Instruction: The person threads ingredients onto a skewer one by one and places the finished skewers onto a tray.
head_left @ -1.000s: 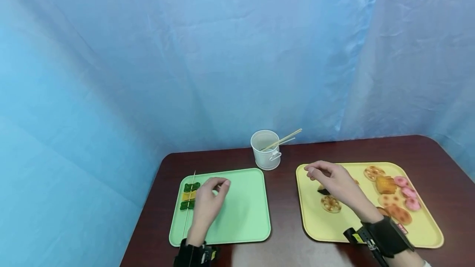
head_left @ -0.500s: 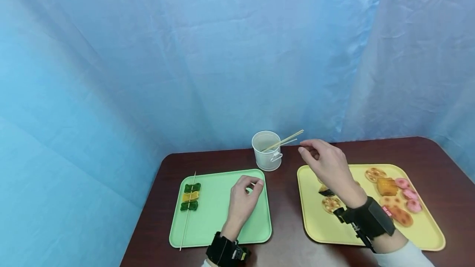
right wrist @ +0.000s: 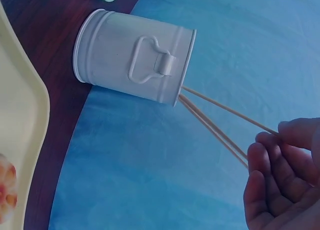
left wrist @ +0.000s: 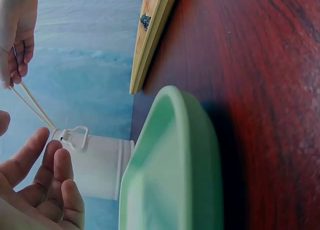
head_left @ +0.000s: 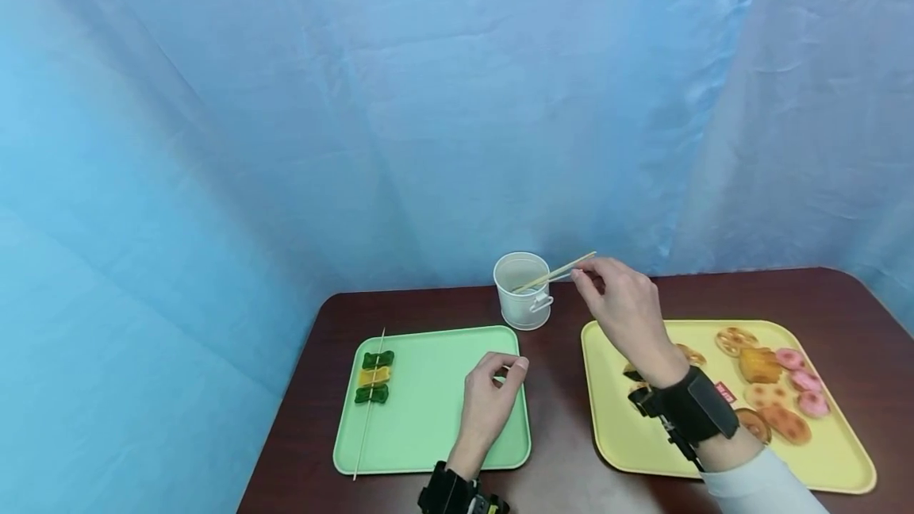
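My right hand (head_left: pixel 628 312) is at the small white bucket (head_left: pixel 522 292). In the right wrist view its thumb and index finger pinch the end of one wooden skewer (right wrist: pixel 230 110), while other skewers (right wrist: pixel 212 127) lean out beside it. The lower ends are hidden inside the bucket. My left hand (head_left: pixel 489 403) hovers over the right part of the green tray (head_left: pixel 428 419), fingers loosely bent and holding nothing. At that tray's left lies a skewer with two green pieces and a yellow piece (head_left: pixel 374 377) threaded on it.
A yellow tray (head_left: pixel 643 450) on the right bears several toy food pieces, among them pink rings (head_left: pixel 805 381), a golden-brown block (head_left: pixel 760 365) and a lotus-root slice (head_left: pixel 735 341). Blue cloth (head_left: pixel 457 117) hangs behind the dark wooden table (head_left: pixel 428 304).
My right hand has moved from above the yellow tray up to the bucket and taken hold of a skewer. My left hand has shifted right, away from the threaded skewer.
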The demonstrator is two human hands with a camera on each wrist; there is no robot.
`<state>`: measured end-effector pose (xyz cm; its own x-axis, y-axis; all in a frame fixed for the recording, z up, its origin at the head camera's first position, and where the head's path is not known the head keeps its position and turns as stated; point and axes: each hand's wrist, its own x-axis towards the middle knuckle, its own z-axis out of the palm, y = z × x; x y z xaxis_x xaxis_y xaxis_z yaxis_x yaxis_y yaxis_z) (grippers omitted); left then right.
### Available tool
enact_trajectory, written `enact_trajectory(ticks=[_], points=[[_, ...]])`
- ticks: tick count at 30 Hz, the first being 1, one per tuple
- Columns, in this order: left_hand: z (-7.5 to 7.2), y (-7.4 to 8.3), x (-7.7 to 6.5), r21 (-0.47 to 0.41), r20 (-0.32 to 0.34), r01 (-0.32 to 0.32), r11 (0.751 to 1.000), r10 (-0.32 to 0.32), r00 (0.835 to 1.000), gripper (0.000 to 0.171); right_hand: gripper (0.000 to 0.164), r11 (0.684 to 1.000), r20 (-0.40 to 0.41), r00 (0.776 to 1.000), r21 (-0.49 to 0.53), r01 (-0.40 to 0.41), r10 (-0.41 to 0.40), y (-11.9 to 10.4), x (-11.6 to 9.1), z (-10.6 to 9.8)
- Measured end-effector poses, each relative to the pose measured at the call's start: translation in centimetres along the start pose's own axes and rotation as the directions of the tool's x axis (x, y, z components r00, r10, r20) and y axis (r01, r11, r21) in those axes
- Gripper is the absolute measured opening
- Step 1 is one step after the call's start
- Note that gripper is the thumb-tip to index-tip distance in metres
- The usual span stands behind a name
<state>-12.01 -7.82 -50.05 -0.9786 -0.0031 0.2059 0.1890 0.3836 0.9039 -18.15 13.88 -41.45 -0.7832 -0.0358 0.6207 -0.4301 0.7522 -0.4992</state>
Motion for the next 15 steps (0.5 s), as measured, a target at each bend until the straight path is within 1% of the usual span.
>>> enact_trajectory(ticks=[3, 8, 15], points=[[0.1, 0.0, 0.0, 0.0, 0.005, 0.009, 1.0, -0.009, 1.0, 0.022, 0.012, 1.0, -0.037, 0.999, 0.004, -0.006, 0.006, -0.1, -0.1, -0.6], [0.0, -0.2, 0.2, 0.012, -0.004, 0.018, 1.0, -0.018, 1.0, 0.022, 0.012, 0.999, -0.104, 0.995, 0.033, -0.006, 0.009, -0.4, -0.4, -2.5], [-0.4, -0.5, 0.4, 0.008, -0.005, 0.015, 1.0, -0.015, 1.0, 0.025, 0.015, 0.997, -0.137, 0.99, 0.076, 0.0, 0.01, -0.7, -0.7, -5.0]])
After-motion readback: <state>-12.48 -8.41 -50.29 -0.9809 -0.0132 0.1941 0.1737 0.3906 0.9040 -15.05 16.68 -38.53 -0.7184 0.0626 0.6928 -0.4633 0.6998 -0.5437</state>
